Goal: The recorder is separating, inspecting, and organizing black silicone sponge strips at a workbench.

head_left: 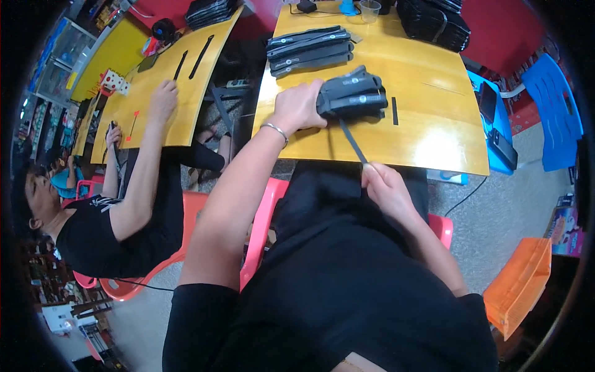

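Observation:
My left hand (299,106) is closed round one end of a bundle of folded dark grey fabric bands (354,99) with small white printing, held at the wooden table. A thin dark strap (353,141) comes from the bundle's underside towards me. My right hand (385,189), just past the table's near edge, pinches the strap's lower end, and the strap looks taut. Further back lies a stack of similar dark bands (310,51). Right of the bundle, a short black strip (395,111) rests on the table (434,93).
A co-worker (105,217) sits at another yellow table (149,93) on the left, hands on dark strips. Black packs (434,25) and a clear cup (370,11) stand at the back. On the right are a blue chair seat with phones (502,149) and an orange crate (517,285).

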`<state>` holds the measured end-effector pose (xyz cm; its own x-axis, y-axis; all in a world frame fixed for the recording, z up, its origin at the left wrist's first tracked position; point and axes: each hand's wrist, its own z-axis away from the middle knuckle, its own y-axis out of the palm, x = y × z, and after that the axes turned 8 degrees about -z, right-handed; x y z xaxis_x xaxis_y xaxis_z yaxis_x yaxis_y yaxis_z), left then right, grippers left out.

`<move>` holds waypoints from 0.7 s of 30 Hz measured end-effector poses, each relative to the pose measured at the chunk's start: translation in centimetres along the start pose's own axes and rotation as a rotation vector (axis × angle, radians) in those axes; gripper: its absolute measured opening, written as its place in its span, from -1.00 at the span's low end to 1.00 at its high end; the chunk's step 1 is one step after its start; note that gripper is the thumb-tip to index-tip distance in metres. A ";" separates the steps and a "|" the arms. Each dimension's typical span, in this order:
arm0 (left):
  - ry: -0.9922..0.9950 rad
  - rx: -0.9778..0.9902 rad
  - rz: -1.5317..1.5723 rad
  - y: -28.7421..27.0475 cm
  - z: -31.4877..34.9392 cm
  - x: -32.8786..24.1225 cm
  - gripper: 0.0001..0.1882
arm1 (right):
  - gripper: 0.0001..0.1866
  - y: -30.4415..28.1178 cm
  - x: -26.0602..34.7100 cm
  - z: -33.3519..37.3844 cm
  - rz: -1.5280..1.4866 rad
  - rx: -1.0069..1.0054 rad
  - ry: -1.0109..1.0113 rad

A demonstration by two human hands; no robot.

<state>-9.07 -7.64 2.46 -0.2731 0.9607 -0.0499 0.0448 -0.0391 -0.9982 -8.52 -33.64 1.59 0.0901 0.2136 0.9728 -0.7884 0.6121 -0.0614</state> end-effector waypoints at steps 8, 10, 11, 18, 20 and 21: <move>-0.075 -0.016 0.003 0.5 1.0 -0.2 -0.29 | -0.82 -1.4 4.1 7.3 0.288 0.229 -0.050; -0.056 -0.053 -0.007 0.7 0.8 -0.4 -0.29 | -0.87 -2.0 5.4 7.4 0.289 0.228 0.010; -0.057 -0.056 -0.003 0.9 0.8 -0.5 -0.29 | -0.84 -2.1 5.9 7.5 0.205 0.227 0.034; -0.052 -0.181 -0.012 1.1 1.9 -0.5 -0.32 | -0.65 -1.6 12.8 3.6 -0.081 0.132 -0.123; -0.046 -0.226 -0.014 1.1 2.0 -0.1 -0.33 | -0.66 -1.9 13.9 1.1 -0.069 0.109 -0.255; -0.021 -0.261 -0.013 1.1 1.8 -0.4 -0.36 | -0.68 -2.9 14.8 -0.4 -0.125 0.061 -0.300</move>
<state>-10.65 -8.52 1.34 -0.2952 0.9546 -0.0404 0.2871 0.0483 -0.9567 -4.67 -31.98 16.08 0.0120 -0.0994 0.9950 -0.8182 0.5711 0.0669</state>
